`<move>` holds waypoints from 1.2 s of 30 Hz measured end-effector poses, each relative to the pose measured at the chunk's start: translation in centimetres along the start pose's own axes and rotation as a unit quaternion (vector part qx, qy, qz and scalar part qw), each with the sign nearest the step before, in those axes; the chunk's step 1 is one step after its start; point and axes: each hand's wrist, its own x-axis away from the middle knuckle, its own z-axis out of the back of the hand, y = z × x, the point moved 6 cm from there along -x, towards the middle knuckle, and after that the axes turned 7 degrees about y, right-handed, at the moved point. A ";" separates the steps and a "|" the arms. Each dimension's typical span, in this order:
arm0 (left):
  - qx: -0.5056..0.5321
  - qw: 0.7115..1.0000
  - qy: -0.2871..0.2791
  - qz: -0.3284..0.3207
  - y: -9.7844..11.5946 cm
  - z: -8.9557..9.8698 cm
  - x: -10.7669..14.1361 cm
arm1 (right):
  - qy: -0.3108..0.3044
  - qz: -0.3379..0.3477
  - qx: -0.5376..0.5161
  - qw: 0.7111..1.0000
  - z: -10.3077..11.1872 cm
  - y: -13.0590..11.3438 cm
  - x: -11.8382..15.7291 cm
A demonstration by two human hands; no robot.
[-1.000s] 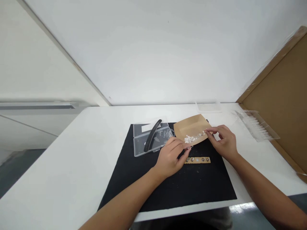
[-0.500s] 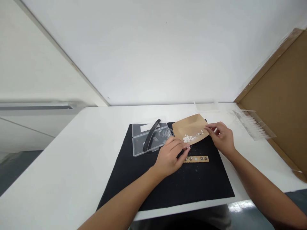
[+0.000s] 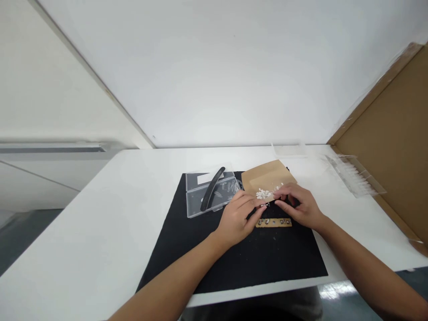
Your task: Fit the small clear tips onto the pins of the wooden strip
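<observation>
My left hand (image 3: 238,217) pinches a small shiny metal piece (image 3: 265,205) between thumb and fingertips, just above the black mat. Close to its right end is my right hand (image 3: 299,204), thumb and fingers curled toward each other over the near edge of a brown paper tray (image 3: 264,173). Whether anything lies between those fingertips is hidden. Small white pieces (image 3: 263,194) are heaped in the tray. Below both hands lies a brown cardboard strip (image 3: 274,223) bearing several small shiny metal parts.
A clear plastic box (image 3: 194,203) lies open on the black mat (image 3: 200,249), with clear pointed pieces like nail tips inside. Across it rests a black curved nail file (image 3: 212,189). A clear case of white sticks (image 3: 356,176) stands right, near a cardboard panel (image 3: 388,133).
My right hand has moved left and nearer, from the tray's right edge to beside the metal piece. My left hand keeps its pinch and has barely moved.
</observation>
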 end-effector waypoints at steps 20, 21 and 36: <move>0.056 0.998 -0.022 -0.008 0.1 -0.5 0.4 | -0.029 0.015 -0.082 0.996 -1.3 -1.6 0.8; 0.057 0.998 -0.030 -0.010 0.1 -0.6 0.5 | -0.032 0.019 -0.083 0.996 -1.2 -1.7 0.8; -0.013 0.980 -0.193 -0.040 -0.2 -1.5 1.3 | -0.206 0.046 -0.009 0.978 0.0 -0.8 0.4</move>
